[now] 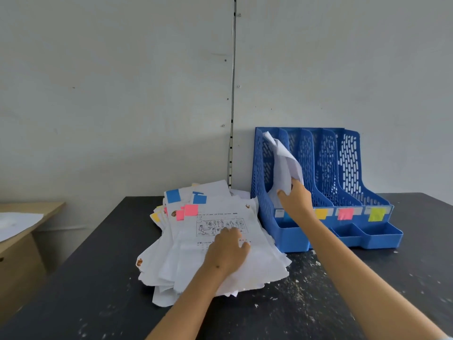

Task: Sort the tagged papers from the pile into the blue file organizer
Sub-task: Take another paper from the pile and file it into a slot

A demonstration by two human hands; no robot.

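1. Blue file organizer (318,182) stands on the dark table (98,278) against the wall – 4 slots, each with a colour tag on its front.
2. Right hand (295,201) pinches a bent white sheet (285,165), fingers curled round its lower edge, feeding it into the organizer's leftmost slot – probably the blue-tag slot.
3. Left hand (226,251) lies flat, fingers relaxed, on the paper pile (208,241) just left of the organizer – likely steadying it.

Print on the top sheet of the pile (215,241) is illegible; the right hand (295,200) hides the blue file organizer's (318,231) leftmost label.
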